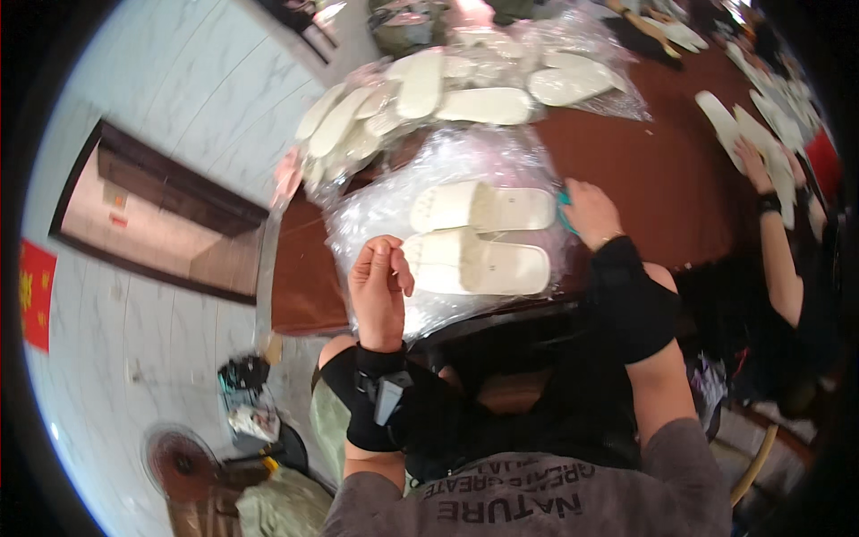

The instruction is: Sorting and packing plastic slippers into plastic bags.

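Observation:
Two cream slippers lie side by side on a sheet of clear plastic, soles down and straps to the left. The farther slipper and the nearer slipper almost touch. Beside the nearer one's strap end, my left hand is raised with its fingers curled to the thumb. Whatever they may pinch is too small to see. My right hand rests by the right end of the farther slipper, closed over a small teal tool whose kind is mostly hidden.
Several cream slippers in clear plastic are heaped at the back of the brown table. On the right, a co-worker's hand touches other cream pieces. A fan and bags stand on the floor at lower left.

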Demonstrator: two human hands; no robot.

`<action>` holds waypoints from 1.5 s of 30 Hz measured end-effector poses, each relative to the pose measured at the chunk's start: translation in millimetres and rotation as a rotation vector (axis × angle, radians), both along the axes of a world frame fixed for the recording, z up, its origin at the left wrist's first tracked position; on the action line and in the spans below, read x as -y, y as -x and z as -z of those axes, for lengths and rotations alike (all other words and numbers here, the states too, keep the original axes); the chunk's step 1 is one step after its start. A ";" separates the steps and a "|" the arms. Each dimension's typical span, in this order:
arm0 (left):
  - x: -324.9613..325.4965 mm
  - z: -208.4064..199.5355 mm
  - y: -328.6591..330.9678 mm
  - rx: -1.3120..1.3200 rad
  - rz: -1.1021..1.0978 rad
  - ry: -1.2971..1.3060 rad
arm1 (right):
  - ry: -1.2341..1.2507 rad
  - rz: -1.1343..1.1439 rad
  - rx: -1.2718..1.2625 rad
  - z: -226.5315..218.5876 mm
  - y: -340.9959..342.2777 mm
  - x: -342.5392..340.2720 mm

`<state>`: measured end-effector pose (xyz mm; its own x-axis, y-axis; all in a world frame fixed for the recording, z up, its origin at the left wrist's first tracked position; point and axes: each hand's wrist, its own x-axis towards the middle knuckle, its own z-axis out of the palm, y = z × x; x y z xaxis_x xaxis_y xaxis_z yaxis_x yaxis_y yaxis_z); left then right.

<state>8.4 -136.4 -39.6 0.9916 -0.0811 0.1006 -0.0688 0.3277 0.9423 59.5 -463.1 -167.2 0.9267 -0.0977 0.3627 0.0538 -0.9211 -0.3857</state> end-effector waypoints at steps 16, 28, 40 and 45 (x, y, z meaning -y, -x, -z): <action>-391.1 77.7 98.7 0.240 -1.148 0.088 | 0.227 -0.037 -0.162 11.2 1.4 18.8; -540.2 267.6 99.5 0.045 -1.399 -0.234 | -0.058 -0.074 -0.205 32.2 12.9 31.7; -502.7 485.8 103.3 -0.805 -0.185 -1.427 | 0.079 0.005 -0.312 26.0 30.6 48.5; -500.8 511.5 130.2 -0.800 0.160 -1.459 | 0.197 -0.007 -0.373 32.2 21.7 49.7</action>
<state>-121.8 364.4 -551.2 0.7253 0.2568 -0.6387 0.4932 -0.8411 0.2219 37.9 -512.9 -199.4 0.9985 -0.0533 0.0139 -0.0495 -0.9793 -0.1961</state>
